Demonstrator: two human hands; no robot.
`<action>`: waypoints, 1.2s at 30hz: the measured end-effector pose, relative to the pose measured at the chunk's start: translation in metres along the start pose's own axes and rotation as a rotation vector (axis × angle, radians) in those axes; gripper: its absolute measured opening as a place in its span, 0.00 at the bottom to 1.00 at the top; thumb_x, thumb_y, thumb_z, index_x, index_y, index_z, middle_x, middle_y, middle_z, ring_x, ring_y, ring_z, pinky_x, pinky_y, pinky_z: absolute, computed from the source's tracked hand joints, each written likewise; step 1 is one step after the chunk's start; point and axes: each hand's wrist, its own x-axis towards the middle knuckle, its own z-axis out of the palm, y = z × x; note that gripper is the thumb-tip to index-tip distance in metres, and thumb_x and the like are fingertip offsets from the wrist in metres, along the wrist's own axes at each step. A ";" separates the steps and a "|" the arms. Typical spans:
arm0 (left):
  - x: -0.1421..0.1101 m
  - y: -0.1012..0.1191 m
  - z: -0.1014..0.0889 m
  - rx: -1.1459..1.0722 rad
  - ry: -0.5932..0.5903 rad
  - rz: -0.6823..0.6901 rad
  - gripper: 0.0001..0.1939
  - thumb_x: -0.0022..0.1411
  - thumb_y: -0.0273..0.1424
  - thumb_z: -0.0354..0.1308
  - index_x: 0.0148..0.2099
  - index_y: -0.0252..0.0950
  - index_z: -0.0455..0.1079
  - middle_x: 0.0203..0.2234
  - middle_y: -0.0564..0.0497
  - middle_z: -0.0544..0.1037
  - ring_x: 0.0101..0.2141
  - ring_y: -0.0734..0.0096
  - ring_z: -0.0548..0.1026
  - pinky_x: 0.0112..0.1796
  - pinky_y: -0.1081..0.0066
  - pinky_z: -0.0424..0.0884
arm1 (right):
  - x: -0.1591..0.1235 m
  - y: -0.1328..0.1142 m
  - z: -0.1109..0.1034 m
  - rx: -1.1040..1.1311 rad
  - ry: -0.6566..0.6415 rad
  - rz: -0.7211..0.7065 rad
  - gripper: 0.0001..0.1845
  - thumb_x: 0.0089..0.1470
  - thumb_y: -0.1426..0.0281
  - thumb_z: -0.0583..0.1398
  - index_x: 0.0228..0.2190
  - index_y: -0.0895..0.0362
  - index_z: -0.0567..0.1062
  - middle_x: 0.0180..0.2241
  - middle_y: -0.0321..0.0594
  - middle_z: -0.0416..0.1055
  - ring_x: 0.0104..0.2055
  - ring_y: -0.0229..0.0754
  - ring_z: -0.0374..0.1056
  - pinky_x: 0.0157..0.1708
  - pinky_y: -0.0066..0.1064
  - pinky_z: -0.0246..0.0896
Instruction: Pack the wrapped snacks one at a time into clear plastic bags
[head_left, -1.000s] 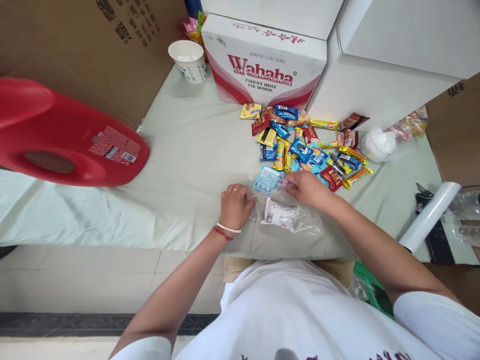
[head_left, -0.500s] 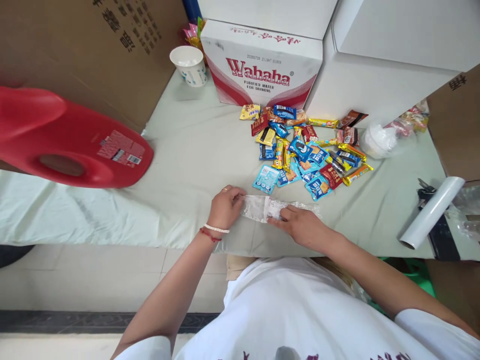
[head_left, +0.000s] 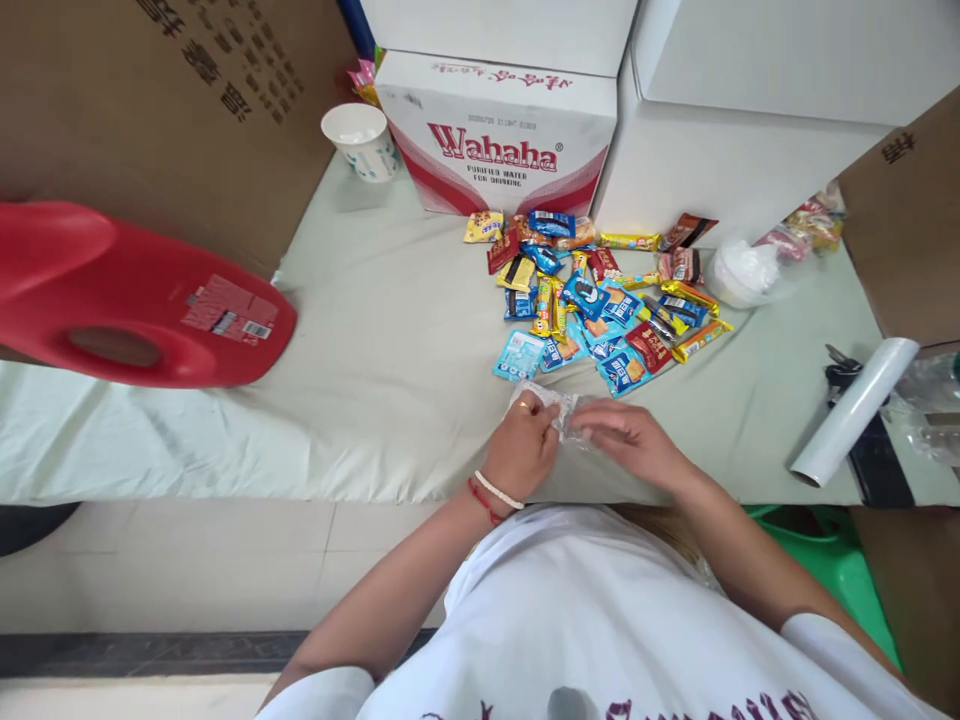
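Observation:
My left hand (head_left: pixel 523 440), with a ring and bracelets, is closed around a clear plastic bag (head_left: pixel 568 415) near the table's front edge. The bag is bunched up, and part of it shows past the fingers. My right hand (head_left: pixel 634 442) is at the bag's right end, its fingers stretched out and slightly apart. Whether its fingertips touch the plastic I cannot tell. Just beyond the hands lies a pile of wrapped snacks (head_left: pixel 624 370), in blue, yellow and red packets. A light blue packet (head_left: pixel 519 355) is the closest to my left hand.
Behind the snacks stands a Wahaha water carton (head_left: pixel 501 150) beside white boxes (head_left: pixel 735 160). A paper cup (head_left: pixel 361 142) is at the back left, and a large red jug (head_left: pixel 161 300) at the left. On the right are a white roll (head_left: pixel 855 410), keys and a bundled plastic bag (head_left: pixel 742 273).
My left hand has moved right and gathered the bag, which was stretched flat between both hands. My right hand has shifted slightly right, its fingers now extended. The view has shifted slightly.

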 end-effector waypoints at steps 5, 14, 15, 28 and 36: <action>-0.007 0.007 0.010 0.397 -0.091 -0.077 0.23 0.71 0.27 0.47 0.64 0.44 0.70 0.40 0.43 0.77 0.47 0.58 0.73 0.37 0.66 0.70 | -0.014 0.010 0.004 -0.436 0.262 0.277 0.13 0.58 0.64 0.65 0.44 0.55 0.80 0.57 0.54 0.68 0.61 0.62 0.59 0.59 0.57 0.59; -0.013 0.001 0.021 0.402 -0.105 -0.030 0.19 0.72 0.26 0.47 0.58 0.36 0.74 0.37 0.41 0.80 0.43 0.59 0.77 0.35 0.67 0.68 | 0.045 -0.022 0.018 -0.094 0.072 0.278 0.11 0.65 0.70 0.55 0.46 0.54 0.75 0.33 0.38 0.77 0.35 0.44 0.72 0.37 0.31 0.63; -0.016 -0.003 0.018 0.342 -0.079 -0.028 0.18 0.71 0.27 0.48 0.56 0.35 0.75 0.35 0.42 0.80 0.40 0.60 0.77 0.34 0.67 0.68 | 0.053 -0.019 0.021 -0.070 0.065 0.243 0.12 0.65 0.71 0.55 0.46 0.54 0.75 0.35 0.40 0.78 0.38 0.44 0.73 0.40 0.31 0.63; -0.014 -0.016 0.015 0.135 0.418 -0.039 0.15 0.67 0.38 0.57 0.51 0.35 0.72 0.44 0.38 0.75 0.47 0.52 0.73 0.47 0.56 0.69 | 0.026 -0.016 0.023 0.590 0.089 0.355 0.27 0.68 0.49 0.52 0.55 0.52 0.75 0.50 0.46 0.75 0.44 0.45 0.75 0.43 0.37 0.73; -0.025 0.011 0.034 -0.036 0.127 0.667 0.23 0.64 0.25 0.53 0.60 0.40 0.68 0.50 0.41 0.79 0.52 0.57 0.74 0.53 0.54 0.69 | -0.033 -0.012 0.013 0.959 0.435 0.613 0.24 0.59 0.51 0.64 0.51 0.52 0.75 0.49 0.45 0.80 0.51 0.50 0.76 0.58 0.48 0.66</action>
